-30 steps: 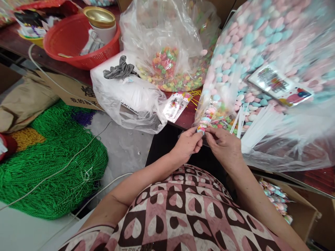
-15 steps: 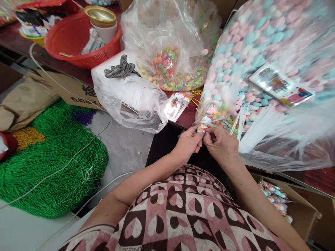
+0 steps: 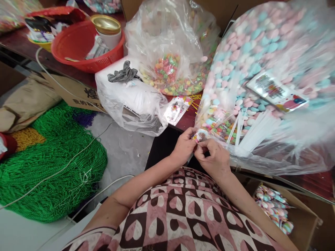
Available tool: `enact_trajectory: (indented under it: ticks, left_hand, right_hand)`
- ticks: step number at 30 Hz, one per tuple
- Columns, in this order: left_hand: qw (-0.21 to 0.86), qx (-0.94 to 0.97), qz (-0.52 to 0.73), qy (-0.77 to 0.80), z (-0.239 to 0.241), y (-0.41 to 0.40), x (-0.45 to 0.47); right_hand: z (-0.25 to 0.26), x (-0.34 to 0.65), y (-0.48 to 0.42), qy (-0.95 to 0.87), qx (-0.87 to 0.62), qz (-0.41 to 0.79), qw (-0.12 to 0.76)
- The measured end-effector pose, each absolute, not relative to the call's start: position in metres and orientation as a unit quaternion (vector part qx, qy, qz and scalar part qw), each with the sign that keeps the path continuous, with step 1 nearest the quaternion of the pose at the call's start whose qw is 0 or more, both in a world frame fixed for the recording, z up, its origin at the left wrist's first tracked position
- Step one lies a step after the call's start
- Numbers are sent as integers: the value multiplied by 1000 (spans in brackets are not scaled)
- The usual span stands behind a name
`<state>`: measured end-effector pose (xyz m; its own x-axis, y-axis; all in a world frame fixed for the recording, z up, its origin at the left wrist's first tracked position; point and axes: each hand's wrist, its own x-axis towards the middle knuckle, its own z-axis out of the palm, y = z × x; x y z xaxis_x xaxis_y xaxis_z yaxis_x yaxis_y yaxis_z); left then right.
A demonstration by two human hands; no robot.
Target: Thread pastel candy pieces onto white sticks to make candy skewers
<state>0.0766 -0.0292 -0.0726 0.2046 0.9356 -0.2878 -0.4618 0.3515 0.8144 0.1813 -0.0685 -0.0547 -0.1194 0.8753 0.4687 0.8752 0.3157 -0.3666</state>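
Observation:
My left hand [image 3: 184, 147] grips a small clear candy packet [image 3: 201, 134] with coloured print, its thumb and index finger closed along the packet's left side. My right hand [image 3: 215, 157] is closed in a pinch at the packet's near end, fingertips together, and what lies between them is hidden. Just beyond the hands is a large open clear bag holding ring candies [image 3: 222, 129], pink, white and blue heart-shaped candies [image 3: 251, 104] and a bundle of white sticks [image 3: 255, 134]. Printed packets [image 3: 277, 91] lie on top of that bag.
More printed packets [image 3: 176, 111] and yellow ties [image 3: 195, 101] lie on the red table. Behind are a bag of ring candies [image 3: 167, 69], a white bag [image 3: 131, 94] and a red basket [image 3: 70, 43]. Green beads [image 3: 57, 167] heap at left; filled packets [image 3: 274, 207] sit in a carton [image 3: 303, 216].
Both hands have moved slightly down and toward my body with the packet. The packet is now tilted, its printed face lying lower between the fingers. The view has shifted a little.

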Motion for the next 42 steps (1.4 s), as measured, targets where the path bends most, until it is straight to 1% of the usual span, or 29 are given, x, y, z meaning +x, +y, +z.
enact_trajectory:
  ticks: [2,6,8,10,12,13,15,17,19,21,22,25,27,30,33,35,36,38,40,42]
  left_hand:
    - [727,282,493,386,-67,-27,73]
    - [715,294,522,360,-55,-23,66]
    - [709,312,516,367,-50,-23,65]
    - [716,339,474,385,-47,-25,65]
    - [705,392,427,409,-45,-26,63]
    - [678,434,415,425,-44,-26,61]
    - [571,542,410,460,-45,-24,55]
    - [419,657,388,492,-46,-20,50]
    - [270,747,334,507,-48,-18,47]
    - [160,806,278,497,-48,-19,47]
    - [124,826,258,486,-48,-21,48]
    - [82,856,233,453,-44,-27,53]
    - [84,863,229,442,-41,-29,56]
    - [96,864,225,440,-40,-30,58]
    - [118,858,228,444,-40,-30,60]
    - [150,855,226,441,-40,-28,60]
    - [181,851,224,438,-40,-27,59]
    - [279,828,225,430,-38,-23,53]
    - [416,765,251,422,-35,-17,45]
    - [554,652,314,411,-34,-11,37]
  right_hand:
    - [-54,181,-70,-712,-599,105,352]
    - [-47,186,-71,-569,-615,347,420]
    - [-43,187,-70,-524,-594,427,436]
    - [-41,185,-70,-514,-558,494,426]
    - [-41,180,-71,-499,-532,534,427]
    - [-43,178,-72,-486,-529,543,435]
    - [-46,174,-76,-455,-531,549,457]
    - [-49,173,-79,-441,-541,543,467]
    - [-50,175,-81,-458,-558,514,463]
    - [-49,178,-80,-503,-588,446,450]
    - [-49,180,-78,-533,-607,393,439]
    - [-49,187,-70,-605,-648,222,405]
    - [-52,191,-66,-627,-655,173,384]
    - [-57,192,-62,-657,-635,157,375]
    - [-62,191,-62,-671,-607,138,402]
    - [-63,191,-61,-650,-610,155,424]
    - [-62,191,-61,-633,-616,176,434]
    - [-59,193,-61,-598,-621,231,450]
    - [-56,196,-62,-577,-618,284,452]
    - [-54,196,-63,-568,-612,312,453]
